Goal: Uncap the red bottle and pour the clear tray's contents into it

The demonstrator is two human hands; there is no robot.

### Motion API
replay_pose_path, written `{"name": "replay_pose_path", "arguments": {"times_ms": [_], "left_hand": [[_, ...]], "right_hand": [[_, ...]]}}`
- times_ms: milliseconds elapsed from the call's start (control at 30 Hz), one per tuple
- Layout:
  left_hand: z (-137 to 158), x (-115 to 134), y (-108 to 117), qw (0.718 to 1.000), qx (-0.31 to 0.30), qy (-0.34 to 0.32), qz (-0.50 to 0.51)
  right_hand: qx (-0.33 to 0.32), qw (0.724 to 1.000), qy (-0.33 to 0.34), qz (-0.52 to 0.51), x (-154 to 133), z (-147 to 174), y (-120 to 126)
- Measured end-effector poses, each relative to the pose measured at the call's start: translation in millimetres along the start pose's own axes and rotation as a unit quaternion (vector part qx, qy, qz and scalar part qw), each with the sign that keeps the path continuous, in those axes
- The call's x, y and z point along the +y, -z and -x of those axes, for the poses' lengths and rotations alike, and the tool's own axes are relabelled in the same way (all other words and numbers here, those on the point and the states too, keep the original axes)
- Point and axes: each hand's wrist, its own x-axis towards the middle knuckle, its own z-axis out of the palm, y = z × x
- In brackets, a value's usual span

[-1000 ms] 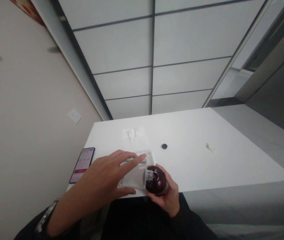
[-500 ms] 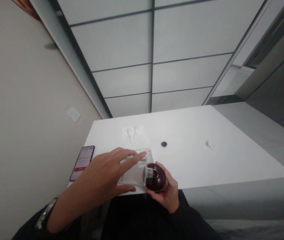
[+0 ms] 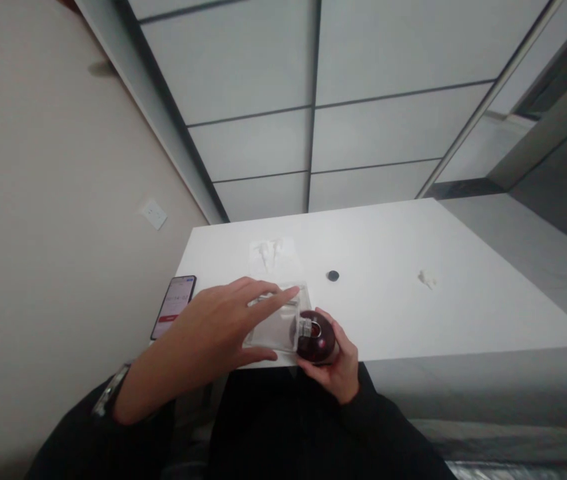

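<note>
My left hand (image 3: 230,320) grips a clear square glass bottle (image 3: 274,330) across its sides, fingers over the top and thumb beneath. The bottle lies tipped sideways, its threaded neck pointing right. My right hand (image 3: 339,370) is wrapped round a dark red-brown rounded bottle (image 3: 316,348) with an open mouth. The clear neck meets the dark bottle's mouth; whether liquid is passing between them I cannot tell. Both bottles are at the table's near edge. Behind the glass bottle shows part of a clear flat-edged object (image 3: 304,295), mostly hidden.
On the white table (image 3: 388,313) a phone (image 3: 174,307) lies at the left edge. Two white pump-like pieces (image 3: 269,253) rest on a white sheet (image 3: 290,250). A small dark round cap (image 3: 333,275) and a crumpled white scrap (image 3: 428,279) lie further right.
The whole view has shifted slightly, so the table and hands appear a little higher and further right. Both hands keep the same hold, and the bottles stay neck to mouth.
</note>
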Motion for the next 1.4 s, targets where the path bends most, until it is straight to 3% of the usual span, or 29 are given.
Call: {"name": "replay_pose_path", "arguments": {"times_ms": [100,367,800,967,1400], "left_hand": [[-1.0,0.3,0.5,1.000,-0.003,0.002,0.001],[-1.0,0.0,1.0,1.000,-0.005,0.001,-0.002],[-0.2,-3.1,-2.9,1.000,0.014,-0.007,-0.014],[-1.6,-3.6,-2.1,1.000,0.007,-0.003,-0.024],[-2.1,-4.8,-3.2,1.000,0.010,-0.021,-0.021]], "right_hand": [[0.010,0.999,0.036,-0.002,1.0,-0.4,-0.7],[0.009,0.999,0.046,0.006,-0.5,-3.9,0.7],[0.015,0.999,0.044,-0.010,-3.6,-5.0,1.0],[-0.011,1.000,-0.011,0.005,-5.3,-5.0,2.1],[0.011,1.000,0.026,-0.007,-2.1,-3.8,1.1]]}}
